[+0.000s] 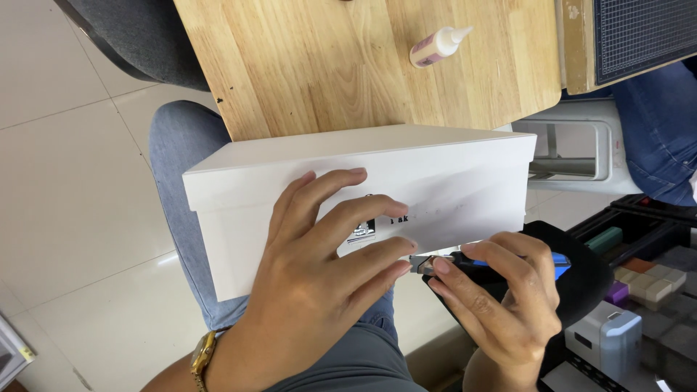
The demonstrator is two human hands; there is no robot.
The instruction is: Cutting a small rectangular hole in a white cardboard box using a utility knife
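Here your left hand (319, 268) lies flat on the near face of a long white box (443, 174), fingers (341, 218) spread and pressing against the cardboard beside a small dark label. The box rests across your lap, on your jeans-clad leg (178, 167), with its far edge just at the near rim of the wooden surface (305, 65). Your right hand (501, 297) sits just right of the left, fingers curled and pinched around a small tool with a blue handle (559, 263); its metal tip (422, 264) meets the lower edge of the box near your left fingertips. A gold watch (203, 356) circles your left wrist. Far on the wooden surface lies a small glue bottle (438, 46) on its side. To the right, a tray of coloured blocks (646, 279) sits low, and another person's jeans-clad leg (661, 138) shows at the right edge.
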